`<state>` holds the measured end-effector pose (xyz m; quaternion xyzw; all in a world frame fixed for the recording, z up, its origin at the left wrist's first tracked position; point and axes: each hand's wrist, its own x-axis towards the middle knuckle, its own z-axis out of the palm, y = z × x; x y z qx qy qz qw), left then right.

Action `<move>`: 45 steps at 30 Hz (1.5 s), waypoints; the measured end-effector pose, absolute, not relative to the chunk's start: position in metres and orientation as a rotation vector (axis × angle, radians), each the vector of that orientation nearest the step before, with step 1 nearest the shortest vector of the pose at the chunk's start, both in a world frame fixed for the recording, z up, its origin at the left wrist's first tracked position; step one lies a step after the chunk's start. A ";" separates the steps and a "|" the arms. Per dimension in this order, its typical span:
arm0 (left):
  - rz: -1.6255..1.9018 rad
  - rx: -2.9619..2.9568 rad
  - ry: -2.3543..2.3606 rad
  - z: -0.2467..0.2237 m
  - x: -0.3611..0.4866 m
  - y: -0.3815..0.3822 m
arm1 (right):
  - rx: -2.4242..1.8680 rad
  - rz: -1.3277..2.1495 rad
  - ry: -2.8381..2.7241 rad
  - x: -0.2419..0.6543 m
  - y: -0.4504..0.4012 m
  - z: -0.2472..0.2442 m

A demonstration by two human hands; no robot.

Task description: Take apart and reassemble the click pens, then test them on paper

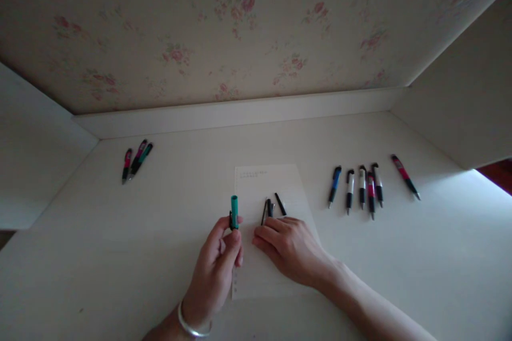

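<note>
My left hand (218, 256), with a silver bangle at its wrist, is closed around a green pen barrel (234, 208) that stands nearly upright between thumb and fingers. To its right, my right hand (286, 245) rests over a sheet of paper (272, 282), its fingers bent together at some small black pen parts (280, 204). Those parts lie on the sheet just beyond the fingertips, and the fingers cover their near ends. Whether the right fingers grip one of them is hidden. A few handwritten lines show near the sheet's top edge.
On the white desk (160, 256), a pink pen (127, 165) and two others lie at the far left. Several pens, among them a blue one (335, 186), lie to the right, with a pink pen (405, 177) apart. Raised panels and a floral wall (240, 37) border the desk.
</note>
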<state>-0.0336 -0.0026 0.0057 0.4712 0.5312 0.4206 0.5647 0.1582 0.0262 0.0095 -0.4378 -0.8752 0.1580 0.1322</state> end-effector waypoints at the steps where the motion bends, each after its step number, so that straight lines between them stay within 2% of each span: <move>1: 0.985 1.090 1.243 0.005 -0.032 -0.003 | -1.276 0.442 -2.533 0.158 0.026 0.009; 15: 0.903 1.118 1.235 0.004 -0.026 -0.002 | -1.337 0.319 -2.351 0.159 0.018 0.003; 29: 0.876 1.108 1.251 0.011 -0.023 -0.005 | -1.580 0.162 -2.269 0.158 0.015 -0.002; 45: 0.836 1.208 1.260 0.009 -0.025 -0.007 | -1.567 0.072 -2.272 0.160 0.015 0.001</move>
